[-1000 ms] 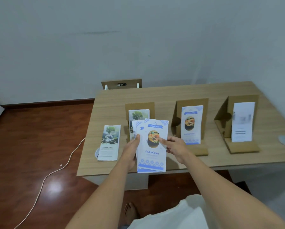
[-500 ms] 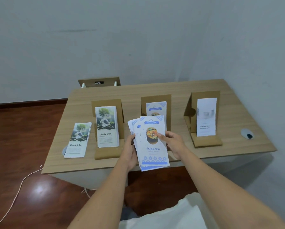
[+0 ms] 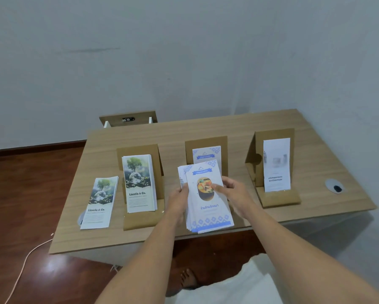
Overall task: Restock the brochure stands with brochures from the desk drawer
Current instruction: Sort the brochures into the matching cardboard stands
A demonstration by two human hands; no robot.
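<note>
— Pale walls and a wooden desk (image 3: 217,130); how far along is the restock?

— Partway, I'd judge. Three stands: the left stand (image 3: 140,187) holds a thick tree set, the middle stand (image 3: 206,148) shows one blue brochure behind the hands, the right stand (image 3: 274,165) shows one white one.

— And the hands?

— The left hand (image 3: 179,200) is closed on the edge of a fanned blue stack (image 3: 208,200), several copies, held in front of the middle stand. The right hand (image 3: 234,191) pinches the top sheet.

— Anything else?

— One tree pile (image 3: 100,202) lies flat on the desk beside the left stand. Middle and right look unfilled.
</note>
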